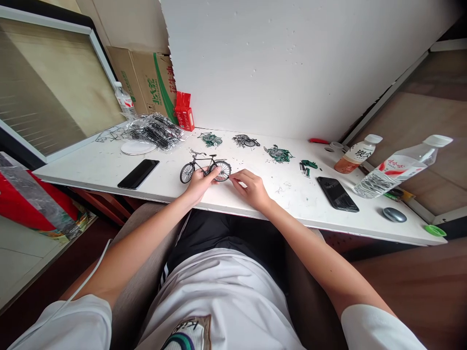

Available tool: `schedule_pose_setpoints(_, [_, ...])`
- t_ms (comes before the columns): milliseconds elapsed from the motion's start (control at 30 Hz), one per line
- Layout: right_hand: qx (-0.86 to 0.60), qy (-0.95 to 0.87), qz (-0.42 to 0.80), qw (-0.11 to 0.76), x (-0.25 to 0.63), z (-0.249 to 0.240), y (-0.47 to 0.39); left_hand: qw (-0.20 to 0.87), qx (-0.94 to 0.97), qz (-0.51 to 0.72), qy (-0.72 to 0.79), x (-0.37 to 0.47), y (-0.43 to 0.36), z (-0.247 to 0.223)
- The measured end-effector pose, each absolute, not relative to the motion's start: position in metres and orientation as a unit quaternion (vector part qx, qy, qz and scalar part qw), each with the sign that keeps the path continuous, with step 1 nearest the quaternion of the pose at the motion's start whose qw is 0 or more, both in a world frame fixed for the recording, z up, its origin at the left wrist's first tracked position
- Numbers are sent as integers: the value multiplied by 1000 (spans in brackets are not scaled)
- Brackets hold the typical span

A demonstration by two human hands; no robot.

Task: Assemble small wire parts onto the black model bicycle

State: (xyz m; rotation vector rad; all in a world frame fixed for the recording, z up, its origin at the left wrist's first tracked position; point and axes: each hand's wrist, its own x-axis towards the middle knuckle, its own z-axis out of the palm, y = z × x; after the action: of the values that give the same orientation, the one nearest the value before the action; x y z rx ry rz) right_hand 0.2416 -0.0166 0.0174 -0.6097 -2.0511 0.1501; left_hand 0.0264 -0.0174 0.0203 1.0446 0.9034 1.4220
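Note:
A small black model bicycle [187, 172] stands upright just above the front part of the white table. My left hand [201, 183] grips it low, around the frame and near the rear wheel, thumb in front. Beside the rear wheel, on its right, is my right hand [250, 187], thumb and index finger bent towards each other at the tyre's edge. Whether anything lies between those fingertips is too small to tell. Behind the bicycle lie piles of green parts [279, 153] and dark parts [246, 141].
On the white table [164, 187], a phone [138, 174] lies left; another phone [337, 193], two bottles [399, 165] and a mouse [394, 214] are right. Bagged black parts [156, 132], a red box [184, 112] and a carton [146, 82] stand at the back left.

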Motion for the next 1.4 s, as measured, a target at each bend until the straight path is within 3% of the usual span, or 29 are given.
schedule_pose_setpoints(533, [-241,-847,51,470,242,14,-12,518,469,607,379,26,-16,15])
schedule_pose_setpoints(833, [-251,-844,44,471,241,17,-12,575,454,588,343,23,-20,24])
schedule_pose_setpoints(1100, [-236,-851,36,468,241,20,-19,518,481,607,363,25,-26,27])
schedule_pose_setpoints(1300, [-264,-812,57,518,243,30,-25,486,541,590,351,21,-35,48])
schedule_pose_setpoints(1400, [-267,-798,129,525,242,35,-28,486,547,587,346,22,-38,55])
